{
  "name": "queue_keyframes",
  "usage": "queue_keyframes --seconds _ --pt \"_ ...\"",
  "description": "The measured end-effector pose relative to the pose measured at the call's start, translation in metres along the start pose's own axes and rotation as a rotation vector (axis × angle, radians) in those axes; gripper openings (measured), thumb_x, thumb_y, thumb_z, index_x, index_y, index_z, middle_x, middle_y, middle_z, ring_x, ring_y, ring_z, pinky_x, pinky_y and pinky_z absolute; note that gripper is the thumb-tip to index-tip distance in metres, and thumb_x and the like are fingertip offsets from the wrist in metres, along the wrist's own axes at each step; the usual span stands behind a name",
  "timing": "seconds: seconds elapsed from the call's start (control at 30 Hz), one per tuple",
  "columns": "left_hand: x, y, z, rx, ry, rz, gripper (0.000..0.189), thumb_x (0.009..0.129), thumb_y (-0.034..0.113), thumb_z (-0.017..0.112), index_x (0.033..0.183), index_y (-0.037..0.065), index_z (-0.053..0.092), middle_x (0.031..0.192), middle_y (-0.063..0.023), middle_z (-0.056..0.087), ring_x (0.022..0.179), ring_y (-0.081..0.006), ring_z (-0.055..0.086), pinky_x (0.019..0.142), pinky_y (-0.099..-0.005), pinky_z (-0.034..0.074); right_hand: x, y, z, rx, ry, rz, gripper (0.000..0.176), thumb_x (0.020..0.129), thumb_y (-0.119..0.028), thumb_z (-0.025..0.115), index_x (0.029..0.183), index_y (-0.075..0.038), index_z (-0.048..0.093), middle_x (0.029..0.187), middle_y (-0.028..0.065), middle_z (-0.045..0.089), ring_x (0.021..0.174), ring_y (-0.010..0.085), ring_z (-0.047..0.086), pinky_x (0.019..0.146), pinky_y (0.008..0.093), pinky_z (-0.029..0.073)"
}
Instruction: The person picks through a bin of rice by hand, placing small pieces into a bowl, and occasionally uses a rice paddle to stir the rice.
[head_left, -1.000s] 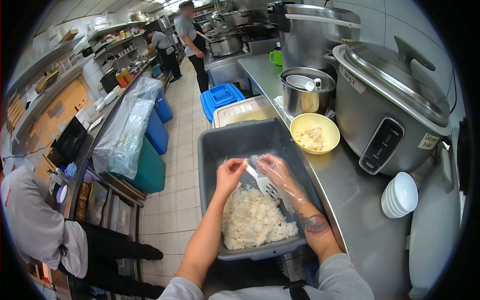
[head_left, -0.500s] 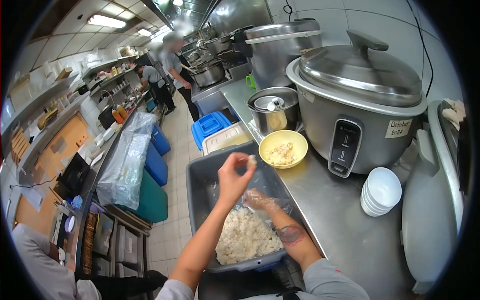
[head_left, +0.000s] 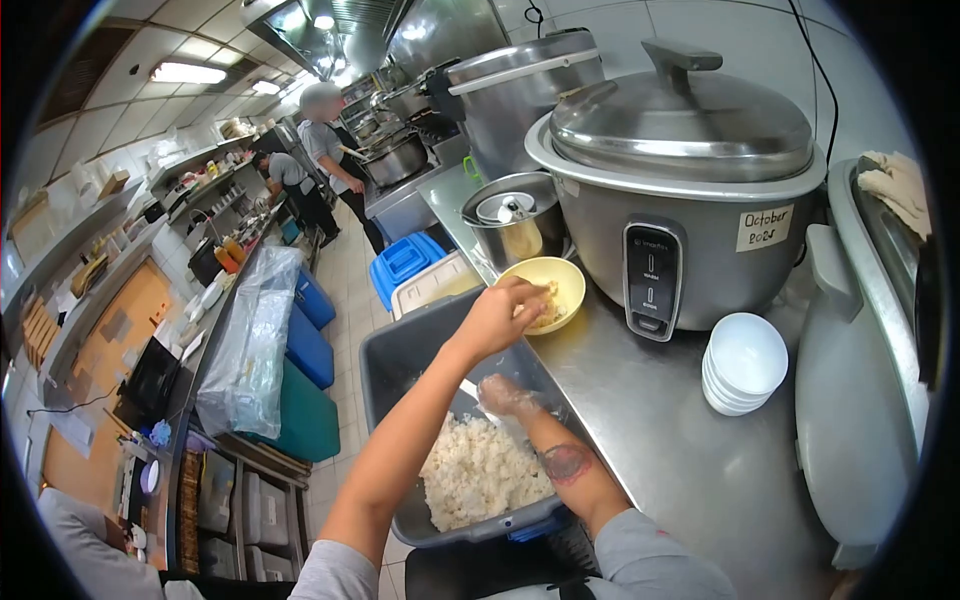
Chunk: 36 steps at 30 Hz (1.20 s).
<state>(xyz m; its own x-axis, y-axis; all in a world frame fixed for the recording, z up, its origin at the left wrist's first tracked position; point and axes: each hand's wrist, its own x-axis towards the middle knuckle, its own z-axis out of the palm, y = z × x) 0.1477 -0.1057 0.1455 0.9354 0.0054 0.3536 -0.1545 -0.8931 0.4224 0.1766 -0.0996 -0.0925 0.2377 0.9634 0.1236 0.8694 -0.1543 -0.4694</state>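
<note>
My left hand (head_left: 500, 315) is bare and reaches over the rim of a yellow bowl (head_left: 567, 292). Its fingers are curled together at the pale, crumbly food bits (head_left: 546, 314) inside; whatever they pinch is hidden. My right hand (head_left: 507, 396) wears a clear plastic glove and is closed above the grey tub (head_left: 385, 375). From that fist juts a white utensil (head_left: 468, 388), mostly covered by the hand. Cooked white rice (head_left: 483, 470) is heaped in the near part of the tub, below my right hand.
On the steel counter (head_left: 640, 400) stand a large rice cooker (head_left: 585, 240), stacked white bowls (head_left: 745, 360) and a steel pot (head_left: 480, 235). Lidded bins (head_left: 415, 262) sit beyond the tub. Two people (head_left: 335, 160) work down the aisle; another person's sleeve (head_left: 85, 540) is lower left.
My left hand has moved from above the tub, where it pinched a small pale bit, to the yellow bowl. My right hand stays over the tub, with the white utensil now showing.
</note>
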Motion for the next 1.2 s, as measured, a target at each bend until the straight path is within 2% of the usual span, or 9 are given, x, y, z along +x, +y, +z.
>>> queue_keyframes --seconds 0.1,0.2,0.43,0.57,0.63,0.77,0.97,1.07,1.2 --pt "-0.012 -0.003 -0.007 -0.393 0.030 -0.137 0.062 0.093 0.026 0.060 0.146 0.009 0.033 0.134 -0.0211 0.051 0.108 -0.0251 0.063 0.088 -0.0328 0.049 0.009 0.003 0.013 -0.029 0.045 -0.056 0.022 0.082 -0.019 0.055 0.081 -0.004 0.071 0.085 0.0204 0.068 0.083 0.0387 0.066 0.076 0.0460 0.053" --pt "-0.036 -0.025 -0.002 -0.588 0.254 -0.138 0.061 0.094 0.023 0.058 0.147 0.009 0.031 0.139 -0.0190 0.046 0.107 -0.0234 0.062 0.087 -0.0316 0.049 0.012 0.007 0.023 -0.129 0.058 -0.113 0.022 0.082 -0.020 0.055 0.080 -0.005 0.071 0.086 0.0186 0.069 0.081 0.0376 0.067 0.074 0.0447 0.053" --pt "-0.154 -0.093 0.046 -0.413 0.674 -0.389 0.037 0.089 0.012 0.062 0.123 0.000 0.054 0.120 -0.0156 0.058 0.097 -0.0180 0.062 0.081 -0.0305 0.051 -0.010 -0.012 -0.004 -0.022 -0.318 -0.035 0.029 0.076 -0.021 0.069 0.102 -0.008 0.070 0.101 0.0199 0.068 0.095 0.0331 0.066 0.084 0.0394 0.053" --pt "-0.205 -0.132 0.068 -0.065 0.584 -0.662 0.020 0.085 0.013 0.066 0.099 -0.001 0.066 0.093 -0.0138 0.068 0.079 -0.0201 0.066 0.070 -0.0305 0.052 -0.020 -0.015 0.009 -0.039 -0.348 0.003 0.049 0.065 -0.026 0.080 0.111 -0.012 0.068 0.112 0.0167 0.065 0.102 0.0295 0.063 0.085 0.0379 0.052" --pt "-0.198 -0.123 0.059 -0.234 0.706 -0.620 0.022 0.084 0.015 0.067 0.099 0.000 0.066 0.089 -0.0117 0.069 0.074 -0.0179 0.066 0.069 -0.0302 0.051 -0.016 -0.004 0.033 -0.136 -0.549 0.050 0.061 0.060 -0.026 0.084 0.116 -0.010 0.065 0.113 0.0151 0.065 0.106 0.0283 0.062 0.088 0.0380 0.050" --pt "-0.193 -0.114 0.046 -0.196 0.634 -0.602 0.021 0.083 0.014 0.067 0.098 -0.001 0.067 0.086 -0.0111 0.069 0.072 -0.0141 0.065 0.068 -0.0292 0.051 -0.024 -0.019 -0.002 -0.064 -0.604 0.059 0.074 0.062 -0.036 0.081 0.123 -0.002 0.058 0.122 0.0216 0.060 0.117 0.0327 0.056 0.098 0.0400 0.044" --pt "-0.202 -0.138 0.035 -0.679 0.596 -0.768 0.018 0.090 0.016 0.062 0.103 0.005 0.067 0.088 -0.0010 0.066 0.073 -0.0097 0.061 0.060 -0.0222 0.044 -0.026 -0.030 -0.005 -0.112 -0.667 0.038 0.097 0.061 -0.039 0.081 0.141 -0.003 0.040 0.136 0.0228 0.049 0.125 0.0329 0.051 0.104 0.0370 0.040" --pt "-0.204 -0.134 0.024 -0.866 0.540 -0.874 0.024 0.092 0.024 0.059 0.108 0.007 0.064 0.097 -0.0027 0.067 0.081 -0.0123 0.062 0.070 -0.0271 0.048 -0.028 -0.007 0.012 -0.032 -0.577 -0.019 0.084 0.062 -0.037 0.081 0.132 -0.002 0.051 0.122 0.0211 0.060 0.110 0.0295 0.060 0.094 0.0358 0.046" --pt "-0.210 -0.140 0.021 -1.011 0.554 -0.958 0.022 0.094 0.026 0.057 0.107 0.009 0.064 0.101 -0.0045 0.066 0.085 -0.0152 0.063 0.072 -0.0297 0.050 -0.026 -0.030 0.008 -0.031 -0.848 0.191 0.072 0.061 -0.046 0.083 0.114 -0.002 0.065 0.115 0.0202 0.065 0.105 0.0301 0.062 0.091 0.0371 0.047"
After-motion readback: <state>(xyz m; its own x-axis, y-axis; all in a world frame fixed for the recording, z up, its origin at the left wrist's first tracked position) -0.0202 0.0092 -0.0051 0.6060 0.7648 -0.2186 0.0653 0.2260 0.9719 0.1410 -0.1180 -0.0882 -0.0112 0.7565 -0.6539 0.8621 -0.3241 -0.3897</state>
